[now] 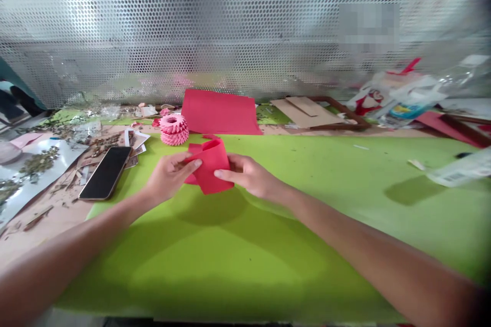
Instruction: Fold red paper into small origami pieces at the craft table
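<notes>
My left hand (169, 176) and my right hand (243, 174) both pinch a folded piece of red paper (210, 166) from either side, above the green mat (245, 255). The paper is bent into a loose curved shape, with a flap sticking out toward the left. Just beyond my left hand stands a ring-shaped pink paper model (174, 130) built from many small folded units. A flat sheet of red paper (218, 112) lies behind the mat's far edge.
A black smartphone (105, 172) lies face up left of the mat, beside photos and paper scraps. At the right stand cardboard pieces (307, 112), a wooden frame, and plastic bags. A perforated metal screen (230, 25) rises along the back.
</notes>
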`<state>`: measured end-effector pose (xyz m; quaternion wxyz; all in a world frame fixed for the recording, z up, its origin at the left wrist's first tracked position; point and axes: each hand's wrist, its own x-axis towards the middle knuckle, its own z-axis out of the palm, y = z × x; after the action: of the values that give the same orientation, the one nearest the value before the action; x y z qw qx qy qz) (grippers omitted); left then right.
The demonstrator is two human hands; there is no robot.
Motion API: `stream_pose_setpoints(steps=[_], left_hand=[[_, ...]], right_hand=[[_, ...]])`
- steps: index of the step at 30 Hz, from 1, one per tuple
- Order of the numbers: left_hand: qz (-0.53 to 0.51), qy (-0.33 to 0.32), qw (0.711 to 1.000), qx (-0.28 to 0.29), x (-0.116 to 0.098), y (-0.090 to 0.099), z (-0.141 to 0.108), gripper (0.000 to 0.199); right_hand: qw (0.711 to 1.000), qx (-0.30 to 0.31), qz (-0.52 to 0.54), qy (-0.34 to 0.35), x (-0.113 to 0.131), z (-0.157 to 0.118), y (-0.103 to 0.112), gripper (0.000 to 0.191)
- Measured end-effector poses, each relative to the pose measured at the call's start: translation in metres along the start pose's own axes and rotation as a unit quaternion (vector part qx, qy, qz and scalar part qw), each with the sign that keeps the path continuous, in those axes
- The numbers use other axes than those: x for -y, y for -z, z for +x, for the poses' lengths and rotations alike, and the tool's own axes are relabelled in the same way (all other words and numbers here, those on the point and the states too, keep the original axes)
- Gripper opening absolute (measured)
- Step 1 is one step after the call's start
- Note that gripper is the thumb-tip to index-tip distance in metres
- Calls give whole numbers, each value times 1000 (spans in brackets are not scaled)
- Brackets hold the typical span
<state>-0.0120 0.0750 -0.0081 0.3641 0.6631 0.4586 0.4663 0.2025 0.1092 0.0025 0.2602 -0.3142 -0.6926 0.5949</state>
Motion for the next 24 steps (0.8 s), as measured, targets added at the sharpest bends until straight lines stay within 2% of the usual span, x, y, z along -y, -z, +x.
stream_pose_setpoints(steps=[4,8,10,12,15,20,24], left_hand=[[2,24,1000,-13,0,-3,0,30],[25,41,999,6,0,-3,-1,31],[42,53,998,-4,0,-3,-1,32],[54,59,997,-18,-1,-2,-1,32],[46,37,998,-27,-2,-1,-1,30],[-42,21,997,-56,-1,0,-2,37],[-12,22,996,-82,-3,0,-2,27]], right_hand=[[997,47,-43,-37,1,-4,-2,41],[994,72,-79,-30,2,-7,-4,45],[992,34,-118,1,4,-7,-7,45],[987,-32,-152,37,5,-7,-10,41],[983,-104,-142,54,5,-7,-11,33],[992,-105,-47,53,-2,-3,-5,34],[992,-93,-58,57,-5,-1,-4,32]])
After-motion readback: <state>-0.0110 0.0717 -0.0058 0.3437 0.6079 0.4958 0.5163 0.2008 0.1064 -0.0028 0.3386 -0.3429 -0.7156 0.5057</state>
